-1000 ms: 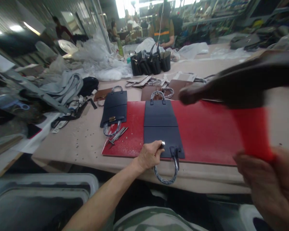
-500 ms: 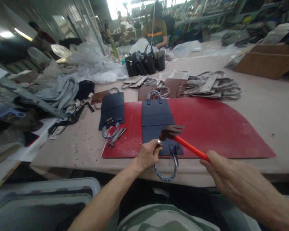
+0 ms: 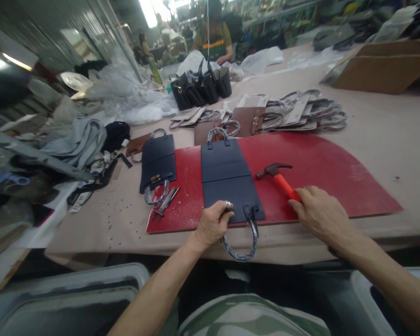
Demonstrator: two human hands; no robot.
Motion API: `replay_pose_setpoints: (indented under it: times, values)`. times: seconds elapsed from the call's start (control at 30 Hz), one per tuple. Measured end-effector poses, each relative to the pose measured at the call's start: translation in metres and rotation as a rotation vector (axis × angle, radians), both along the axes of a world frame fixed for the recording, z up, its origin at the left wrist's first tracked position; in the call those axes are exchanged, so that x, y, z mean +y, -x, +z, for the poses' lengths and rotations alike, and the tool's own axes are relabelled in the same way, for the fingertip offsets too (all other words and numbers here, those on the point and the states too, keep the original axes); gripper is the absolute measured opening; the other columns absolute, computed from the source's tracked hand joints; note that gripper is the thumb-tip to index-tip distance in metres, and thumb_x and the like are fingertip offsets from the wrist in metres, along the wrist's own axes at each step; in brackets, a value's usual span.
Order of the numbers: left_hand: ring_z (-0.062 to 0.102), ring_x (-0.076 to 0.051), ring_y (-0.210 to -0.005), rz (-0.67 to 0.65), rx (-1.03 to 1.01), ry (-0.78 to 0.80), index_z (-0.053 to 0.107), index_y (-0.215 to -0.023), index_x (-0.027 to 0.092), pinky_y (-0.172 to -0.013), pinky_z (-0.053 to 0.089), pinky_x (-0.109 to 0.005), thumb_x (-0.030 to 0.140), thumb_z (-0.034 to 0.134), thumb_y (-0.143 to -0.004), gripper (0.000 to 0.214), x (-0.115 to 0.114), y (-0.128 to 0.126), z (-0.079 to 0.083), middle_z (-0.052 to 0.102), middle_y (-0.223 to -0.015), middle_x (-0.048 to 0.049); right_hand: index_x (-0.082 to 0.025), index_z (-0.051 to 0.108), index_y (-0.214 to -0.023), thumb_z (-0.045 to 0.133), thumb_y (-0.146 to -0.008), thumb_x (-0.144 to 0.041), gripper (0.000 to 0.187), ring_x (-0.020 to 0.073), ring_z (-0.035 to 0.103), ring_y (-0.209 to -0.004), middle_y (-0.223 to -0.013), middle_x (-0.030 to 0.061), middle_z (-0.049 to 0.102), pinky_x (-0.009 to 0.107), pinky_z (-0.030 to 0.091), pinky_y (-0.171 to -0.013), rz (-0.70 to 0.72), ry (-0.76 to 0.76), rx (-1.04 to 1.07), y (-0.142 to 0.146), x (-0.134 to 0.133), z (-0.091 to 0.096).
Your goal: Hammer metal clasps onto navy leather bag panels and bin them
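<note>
Left hand (image 3: 212, 225) grips a small metal tool (image 3: 228, 205) over the near half of a navy panel (image 3: 226, 161); right hand (image 3: 320, 212) grips a hammer (image 3: 285, 184), its head over the red board (image 3: 329, 172), right of the panel. Whether that head touches the board is unclear. The panel lies on the board, its near handle (image 3: 243, 256) reaching past the board's edge. Leftward lie loose tools (image 3: 166, 203) and a second panel (image 3: 158, 158). Farther back on the counter (image 3: 374, 140) are brown panels (image 3: 245, 119), then black bags (image 3: 199, 91).
</note>
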State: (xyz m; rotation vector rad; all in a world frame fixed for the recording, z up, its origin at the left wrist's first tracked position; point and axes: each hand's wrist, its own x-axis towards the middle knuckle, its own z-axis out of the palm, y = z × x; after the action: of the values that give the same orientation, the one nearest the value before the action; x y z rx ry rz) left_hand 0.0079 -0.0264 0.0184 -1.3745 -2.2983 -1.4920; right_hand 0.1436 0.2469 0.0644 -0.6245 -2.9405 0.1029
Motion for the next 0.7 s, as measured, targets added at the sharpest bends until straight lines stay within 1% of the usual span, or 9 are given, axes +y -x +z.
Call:
replay_pose_setpoints:
  times: [0.03, 0.07, 0.13, 0.23, 0.37, 0.5, 0.53, 0.63, 0.7]
  values:
    - [0.07, -0.017, -0.089, 0.002, 0.008, -0.016, 0.064, -0.102, 0.019, -0.082, 0.058, -0.027, 0.014, 0.059, -0.094, 0.011, -0.001, -0.001, 0.0, 0.072, -0.095, -0.0056, -0.012, 0.063, -0.107, 0.043, -0.097, -0.037, 0.034, 0.032, 0.062, -0.092, -0.111, 0.0199, 0.065, 0.04, 0.045, -0.07, 0.076, -0.049, 0.066, 0.006, -0.006, -0.001]
    - [0.071, -0.017, -0.089, 0.002, 0.02, -0.032, 0.064, -0.103, 0.018, -0.082, 0.058, -0.026, 0.014, 0.058, -0.094, 0.011, -0.001, -0.002, -0.001, 0.072, -0.095, -0.0057, -0.01, 0.062, -0.115, 0.044, -0.097, -0.036, 0.037, 0.0332, 0.061, -0.1, -0.12, 0.0209, 0.062, 0.043, 0.047, -0.078, 0.162, -0.052, 0.136, 0.012, -0.014, -0.003]
    - [0.071, -0.017, -0.09, 0.003, 0.039, -0.049, 0.065, -0.103, 0.018, -0.082, 0.058, -0.026, 0.015, 0.058, -0.094, 0.011, -0.001, -0.003, -0.002, 0.072, -0.096, -0.0061, -0.009, 0.06, -0.125, 0.048, -0.097, -0.038, 0.042, 0.0335, 0.058, -0.113, -0.13, 0.021, 0.059, 0.046, 0.047, -0.092, 0.322, 0.031, 0.239, 0.026, -0.032, -0.009]
    - [0.071, -0.017, -0.089, 0.042, 0.004, -0.035, 0.066, -0.102, 0.018, -0.082, 0.059, -0.027, 0.015, 0.059, -0.093, 0.012, -0.001, -0.003, -0.002, 0.073, -0.095, -0.0059, -0.012, 0.059, -0.133, 0.05, -0.097, -0.037, 0.045, 0.0342, 0.048, -0.13, -0.142, 0.0191, 0.054, 0.052, 0.04, -0.108, 0.507, 0.151, 0.249, 0.044, -0.056, -0.024]
    - [0.073, -0.016, -0.085, 0.105, -0.09, -0.013, 0.068, -0.098, 0.018, -0.08, 0.06, -0.026, 0.015, 0.059, -0.093, 0.011, -0.002, -0.002, 0.001, 0.075, -0.091, -0.0044, -0.014, 0.057, -0.139, 0.048, -0.097, -0.031, 0.046, 0.0346, 0.036, -0.143, -0.151, 0.0158, 0.048, 0.057, 0.029, -0.116, 0.529, 0.176, 0.187, 0.052, -0.069, -0.038]
    - [0.074, -0.017, -0.092, 0.04, 0.025, -0.089, 0.068, -0.099, 0.017, -0.087, 0.061, -0.029, 0.019, 0.06, -0.094, 0.009, -0.004, -0.002, -0.003, 0.076, -0.095, -0.0064, -0.013, 0.056, -0.141, 0.048, -0.096, -0.028, 0.047, 0.035, 0.036, -0.143, -0.152, 0.0157, 0.047, 0.057, 0.028, -0.117, 0.53, 0.162, 0.162, 0.051, -0.067, -0.038]
    - [0.074, -0.017, -0.092, 0.07, 0.014, -0.103, 0.068, -0.099, 0.017, -0.088, 0.061, -0.029, 0.02, 0.06, -0.095, 0.01, -0.005, -0.002, -0.005, 0.076, -0.096, -0.0067, -0.013, 0.056, -0.14, 0.048, -0.096, -0.028, 0.047, 0.0351, 0.036, -0.143, -0.151, 0.0157, 0.047, 0.057, 0.028, -0.117, 0.529, 0.158, 0.159, 0.051, -0.067, -0.038]
    - [0.075, -0.017, -0.089, 0.25, -0.13, -0.108, 0.067, -0.101, 0.017, -0.085, 0.061, -0.029, 0.023, 0.058, -0.097, 0.012, -0.008, -0.002, -0.008, 0.076, -0.094, -0.0063, -0.013, 0.056, -0.14, 0.048, -0.096, -0.027, 0.047, 0.0348, 0.035, -0.143, -0.15, 0.015, 0.048, 0.055, 0.027, -0.118, 0.53, 0.154, 0.165, 0.051, -0.068, -0.036]
    - [0.075, -0.018, -0.088, 0.263, -0.172, -0.091, 0.067, -0.102, 0.016, -0.085, 0.061, -0.03, 0.024, 0.06, -0.096, 0.012, -0.01, -0.001, -0.006, 0.077, -0.094, -0.0062, -0.013, 0.057, -0.139, 0.047, -0.097, -0.027, 0.046, 0.0347, 0.035, -0.143, -0.15, 0.0145, 0.048, 0.055, 0.026, -0.118, 0.528, 0.155, 0.172, 0.052, -0.068, -0.036]
